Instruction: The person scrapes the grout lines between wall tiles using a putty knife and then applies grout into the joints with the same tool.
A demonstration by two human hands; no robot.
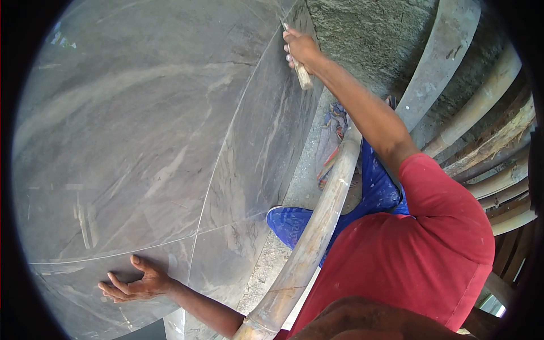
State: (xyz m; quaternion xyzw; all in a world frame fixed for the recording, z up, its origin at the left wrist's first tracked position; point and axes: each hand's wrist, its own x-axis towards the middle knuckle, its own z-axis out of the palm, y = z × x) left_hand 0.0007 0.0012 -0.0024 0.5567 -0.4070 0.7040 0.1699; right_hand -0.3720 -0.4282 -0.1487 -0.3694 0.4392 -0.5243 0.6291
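Observation:
My right hand (pixel 300 48) is closed round a slim hand tool with a pale handle (pixel 304 78). Its working end lies against the seam near the top of the grey stone-look tiles (pixel 141 130); its exact kind is too small to tell. Lower down, my left hand (pixel 133 285) rests on the tile surface with fingers spread, holding nothing. Pale joint lines (pixel 218 153) run between the tiles, one passing just above my left hand. Light smears mark several places on the tiles.
A thick bamboo pole (pixel 317 238) crosses in front of my body. More poles and a broad board (pixel 439 56) lean at the right. Rough cement wall (pixel 368 45) stands behind my right arm. My blue-trousered leg (pixel 377 181) bends beside the tiles, near a crumpled cloth (pixel 335 127).

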